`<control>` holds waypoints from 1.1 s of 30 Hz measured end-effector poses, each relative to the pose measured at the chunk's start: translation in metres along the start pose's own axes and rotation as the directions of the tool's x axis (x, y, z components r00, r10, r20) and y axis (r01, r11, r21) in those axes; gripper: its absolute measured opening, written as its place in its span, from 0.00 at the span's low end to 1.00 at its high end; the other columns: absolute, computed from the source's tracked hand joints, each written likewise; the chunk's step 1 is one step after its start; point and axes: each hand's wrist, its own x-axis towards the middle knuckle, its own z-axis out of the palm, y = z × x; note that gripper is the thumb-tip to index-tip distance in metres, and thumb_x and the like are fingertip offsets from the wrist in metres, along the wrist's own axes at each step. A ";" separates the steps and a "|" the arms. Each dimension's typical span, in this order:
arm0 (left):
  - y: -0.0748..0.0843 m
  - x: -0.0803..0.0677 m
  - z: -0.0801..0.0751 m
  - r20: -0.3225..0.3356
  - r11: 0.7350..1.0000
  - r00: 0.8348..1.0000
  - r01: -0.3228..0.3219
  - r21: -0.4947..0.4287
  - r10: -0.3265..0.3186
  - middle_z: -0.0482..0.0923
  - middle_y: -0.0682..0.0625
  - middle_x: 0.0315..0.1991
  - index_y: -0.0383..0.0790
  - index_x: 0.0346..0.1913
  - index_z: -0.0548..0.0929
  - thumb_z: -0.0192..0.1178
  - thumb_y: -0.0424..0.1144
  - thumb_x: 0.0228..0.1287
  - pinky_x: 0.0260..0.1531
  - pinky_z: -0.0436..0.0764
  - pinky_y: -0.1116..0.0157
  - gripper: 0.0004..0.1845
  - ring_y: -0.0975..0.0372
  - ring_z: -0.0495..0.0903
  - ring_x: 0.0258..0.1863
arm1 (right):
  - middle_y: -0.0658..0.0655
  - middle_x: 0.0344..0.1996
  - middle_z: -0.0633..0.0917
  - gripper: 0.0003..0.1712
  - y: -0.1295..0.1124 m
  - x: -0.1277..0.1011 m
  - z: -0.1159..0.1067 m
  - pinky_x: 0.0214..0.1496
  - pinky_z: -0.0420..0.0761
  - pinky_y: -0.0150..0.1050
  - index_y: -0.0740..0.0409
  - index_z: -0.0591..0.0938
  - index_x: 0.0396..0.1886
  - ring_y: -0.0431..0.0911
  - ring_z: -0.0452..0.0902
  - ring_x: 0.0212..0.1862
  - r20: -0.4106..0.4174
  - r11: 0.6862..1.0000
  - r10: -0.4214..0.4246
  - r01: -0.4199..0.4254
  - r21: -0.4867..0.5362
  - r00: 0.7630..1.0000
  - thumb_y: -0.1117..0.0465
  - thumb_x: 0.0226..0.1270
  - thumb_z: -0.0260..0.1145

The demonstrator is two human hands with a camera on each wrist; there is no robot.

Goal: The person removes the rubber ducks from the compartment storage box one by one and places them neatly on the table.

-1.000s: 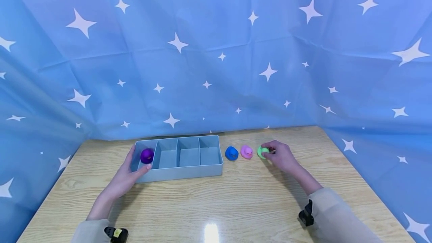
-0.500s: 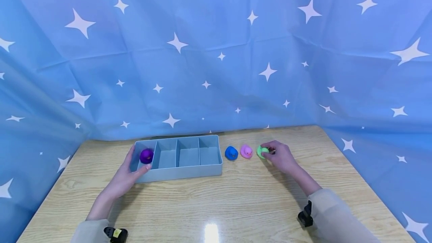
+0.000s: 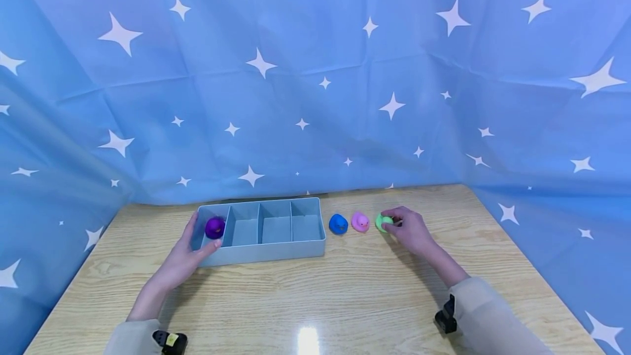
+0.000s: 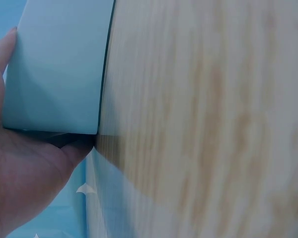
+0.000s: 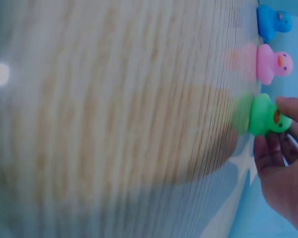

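My left hand (image 3: 183,253) grips the left end of a grey-blue divided box (image 3: 261,252), its thumb over the front rim and fingers around the end. In the left wrist view the palm lies against the end of the box (image 4: 59,74). A purple rubber duck (image 3: 214,228) sits in the leftmost compartment. My right hand (image 3: 411,232) pinches the head of a green rubber duck (image 5: 262,116) between thumb and fingers, the duck upright on the table. To its left stand a pink rubber duck (image 3: 360,222) and a blue rubber duck (image 3: 338,224) in a row.
The wooden table (image 3: 305,295) carries the box and ducks toward its back edge. Behind and at both sides hangs a blue curtain (image 3: 296,97) with white stars. The blue duck stands close to the box's right end.
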 end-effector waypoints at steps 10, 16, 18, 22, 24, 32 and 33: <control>-0.001 0.000 0.000 0.001 1.000 1.000 -0.001 -0.003 0.001 0.29 0.31 0.81 0.45 0.82 0.26 0.62 0.58 0.72 0.68 0.46 0.27 0.60 0.31 0.36 0.77 | 0.65 0.47 0.83 0.17 -0.003 0.000 0.001 0.37 0.82 0.41 0.69 0.85 0.56 0.55 0.82 0.44 0.003 0.999 0.035 -0.035 0.004 0.999 0.67 0.69 0.70; -0.002 0.000 0.000 0.002 1.000 1.000 -0.002 -0.005 0.002 0.29 0.31 0.81 0.45 0.82 0.26 0.62 0.59 0.72 0.68 0.46 0.27 0.60 0.31 0.36 0.77 | 0.66 0.48 0.83 0.17 -0.009 0.001 -0.002 0.37 0.81 0.40 0.69 0.85 0.55 0.56 0.81 0.46 0.017 1.000 0.028 -0.028 -0.005 0.999 0.65 0.70 0.69; -0.003 0.000 0.000 0.001 1.000 1.000 -0.007 -0.006 0.007 0.29 0.31 0.81 0.45 0.82 0.26 0.62 0.58 0.72 0.68 0.46 0.27 0.60 0.31 0.36 0.77 | 0.66 0.50 0.83 0.17 -0.011 0.001 -0.004 0.39 0.81 0.43 0.69 0.84 0.56 0.57 0.80 0.48 0.012 1.000 0.009 -0.009 -0.011 1.000 0.65 0.71 0.68; -0.002 0.000 -0.001 -0.005 1.000 1.000 -0.013 -0.004 0.013 0.30 0.31 0.81 0.44 0.82 0.27 0.63 0.58 0.71 0.68 0.46 0.28 0.60 0.31 0.37 0.77 | 0.68 0.53 0.83 0.18 -0.019 0.004 -0.008 0.47 0.82 0.53 0.70 0.84 0.56 0.61 0.79 0.51 -0.008 0.998 -0.052 0.052 -0.033 0.999 0.65 0.71 0.68; -0.001 0.000 -0.001 -0.005 1.000 1.000 -0.015 -0.005 0.015 0.30 0.31 0.81 0.43 0.82 0.27 0.62 0.58 0.71 0.69 0.46 0.28 0.60 0.31 0.37 0.78 | 0.69 0.54 0.83 0.17 -0.025 0.006 -0.010 0.51 0.81 0.57 0.70 0.84 0.56 0.63 0.79 0.52 -0.019 0.995 -0.084 0.083 -0.050 0.996 0.65 0.71 0.69; -0.001 0.001 -0.001 0.002 1.000 1.000 -0.017 -0.004 0.017 0.30 0.31 0.81 0.45 0.82 0.26 0.62 0.59 0.71 0.69 0.47 0.29 0.60 0.31 0.37 0.77 | 0.65 0.53 0.84 0.17 -0.064 0.010 -0.015 0.51 0.81 0.58 0.66 0.85 0.56 0.62 0.78 0.54 -0.024 0.981 -0.177 0.175 -0.087 0.984 0.67 0.70 0.69; -0.001 0.001 -0.001 0.004 1.000 1.000 -0.018 -0.004 0.018 0.30 0.31 0.81 0.45 0.82 0.26 0.62 0.59 0.72 0.69 0.47 0.29 0.60 0.31 0.37 0.77 | 0.64 0.53 0.84 0.17 -0.071 0.010 -0.015 0.51 0.81 0.58 0.66 0.85 0.56 0.61 0.78 0.55 -0.023 0.977 -0.197 0.195 -0.086 0.980 0.67 0.69 0.69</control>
